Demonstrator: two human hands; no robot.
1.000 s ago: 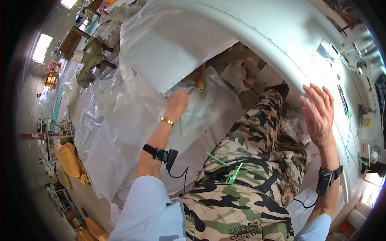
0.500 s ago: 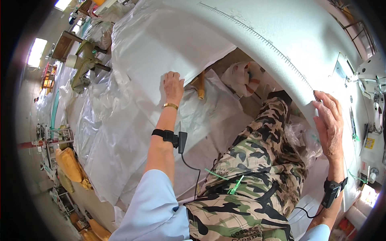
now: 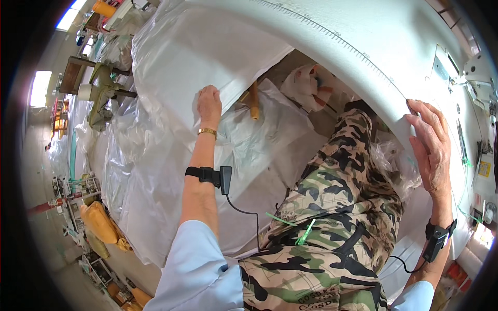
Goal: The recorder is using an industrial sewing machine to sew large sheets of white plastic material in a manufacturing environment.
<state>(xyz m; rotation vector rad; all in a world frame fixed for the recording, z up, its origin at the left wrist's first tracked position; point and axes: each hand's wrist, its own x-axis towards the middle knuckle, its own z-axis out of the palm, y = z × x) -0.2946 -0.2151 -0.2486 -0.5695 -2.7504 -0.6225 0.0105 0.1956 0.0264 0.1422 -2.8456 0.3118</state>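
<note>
My left hand (image 3: 209,108) is closed at the near edge of a stack of white fabric (image 3: 207,46), with its fingers bent over the cloth. To the right, my right hand (image 3: 431,142) rests at the rounded edge of a pale worktable (image 3: 373,41) printed with a ruler scale. Its fingers are curled together, and a small dark thing (image 3: 411,108) shows at the fingertips, too little to name. A sewing machine's white body (image 3: 480,72) stands beyond that hand. Black straps with small boxes sit on both my forearms.
Clear plastic sheeting (image 3: 116,160) spreads under and left of the fabric. A wooden leg (image 3: 254,101) shows below the fabric's edge, near a white sack (image 3: 303,88). My camouflage-covered legs (image 3: 337,207) lie beneath the table edge. A stool with green cloth (image 3: 98,101) stands far left.
My left hand and the fabric sit a little farther left and higher in the picture. My right hand has shifted slightly right and stays at the table edge. The whole view has shifted slightly.
</note>
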